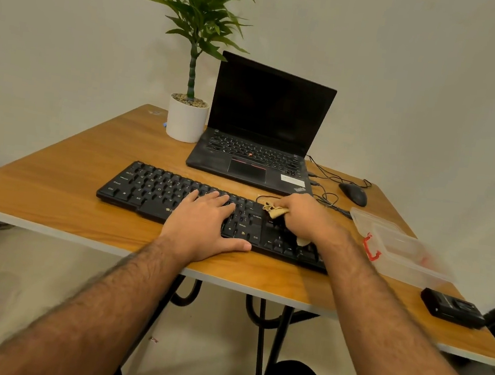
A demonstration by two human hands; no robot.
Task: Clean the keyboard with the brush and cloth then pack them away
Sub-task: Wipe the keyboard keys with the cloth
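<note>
A black keyboard lies across the wooden table in front of me. My left hand rests flat on its middle keys with straight fingers, thumb along the front edge. My right hand grips a crumpled tan cloth and presses it on the right part of the keyboard. A pale bit of something sticks out below that hand near the arrow keys; I cannot tell whether it is cloth or the brush. No brush is plainly visible.
A clear plastic box with a red latch stands right of the keyboard. Behind are an open black laptop, a mouse with cables, and a potted plant. A small black device lies near the front right edge.
</note>
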